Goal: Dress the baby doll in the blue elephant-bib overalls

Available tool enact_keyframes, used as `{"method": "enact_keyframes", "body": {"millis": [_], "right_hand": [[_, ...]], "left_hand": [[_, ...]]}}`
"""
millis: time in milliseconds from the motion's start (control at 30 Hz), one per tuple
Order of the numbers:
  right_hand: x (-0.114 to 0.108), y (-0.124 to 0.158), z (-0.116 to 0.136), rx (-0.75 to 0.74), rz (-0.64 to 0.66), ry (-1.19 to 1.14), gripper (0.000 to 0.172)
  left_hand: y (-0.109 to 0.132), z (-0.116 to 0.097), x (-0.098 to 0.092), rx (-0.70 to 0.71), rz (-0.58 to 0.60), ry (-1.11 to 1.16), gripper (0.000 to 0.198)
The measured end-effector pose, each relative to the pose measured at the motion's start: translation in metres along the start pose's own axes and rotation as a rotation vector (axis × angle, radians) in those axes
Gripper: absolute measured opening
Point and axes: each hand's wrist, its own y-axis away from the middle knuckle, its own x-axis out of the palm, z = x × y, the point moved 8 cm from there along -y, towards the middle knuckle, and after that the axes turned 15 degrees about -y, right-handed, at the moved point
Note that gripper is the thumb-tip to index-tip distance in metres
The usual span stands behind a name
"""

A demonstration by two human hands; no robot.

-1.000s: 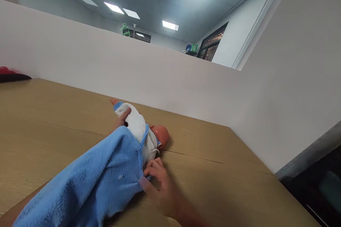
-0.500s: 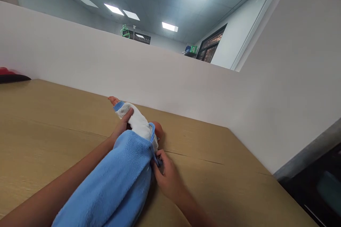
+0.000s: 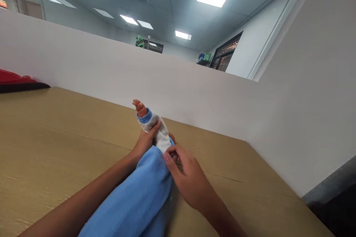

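Observation:
A doll's small hand (image 3: 141,109) sticks out of a white sleeve (image 3: 162,137) with a blue cuff (image 3: 145,116). My left hand (image 3: 146,141) is wrapped round this sleeve from the left, its thumb on top. Blue fleece clothing (image 3: 130,200) spreads from the sleeve down to the bottom edge of the view. My right hand (image 3: 191,177) is closed in a pinch at the upper right edge of the blue fleece, beside the sleeve's base. A bit of blue trim and a flesh-coloured part show just behind its fingers. Most of the doll's body is hidden.
Everything lies on a light brown tabletop (image 3: 69,118). A low white partition wall (image 3: 116,66) stands along its far side and continues on the right. A red and black item (image 3: 22,81) lies at the far left. A dark area is at lower right.
The doll's sleeved arm now points more upright, and more of its hand shows. My right hand has moved up along the fleece edge to the sleeve's base. The view has shifted slightly left.

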Motion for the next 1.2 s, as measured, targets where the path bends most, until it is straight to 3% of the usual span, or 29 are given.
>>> {"method": "enact_keyframes", "body": {"millis": [133,200,267,433,567,667,800,1033,1200], "right_hand": [[0.002,-0.022,-0.014,0.191,0.218,0.124,0.058],[0.005,-0.024,-0.017,0.259,0.343,0.038,0.062],[0.007,-0.024,-0.012,0.258,0.385,-0.126,0.059],[0.01,-0.02,0.0,0.192,0.292,-0.326,0.034],[0.008,-0.025,-0.007,0.111,0.149,-0.173,0.023],[0.0,-0.033,-0.024,0.031,-0.001,-0.097,0.024],[-0.008,-0.035,-0.055,0.071,-0.108,-0.187,0.034],[-0.009,-0.019,-0.05,-0.017,-0.048,-0.145,0.032],[-0.027,-0.014,-0.065,0.008,-0.237,0.019,0.035]], "left_hand": [[0.008,-0.004,0.015,0.009,0.125,-0.009,0.052],[0.009,-0.003,0.019,0.011,0.171,-0.016,0.047],[0.011,-0.003,0.022,0.019,0.211,-0.028,0.044],[0.015,-0.009,0.028,0.035,0.273,-0.064,0.042],[0.013,-0.008,0.022,0.01,0.27,-0.086,0.043],[0.005,0.0,0.014,-0.005,0.259,-0.1,0.048],[-0.002,0.008,0.011,-0.012,0.272,-0.101,0.05],[-0.003,0.009,0.013,-0.011,0.271,-0.105,0.055],[0.001,0.005,0.013,-0.001,0.274,-0.153,0.053]]}}
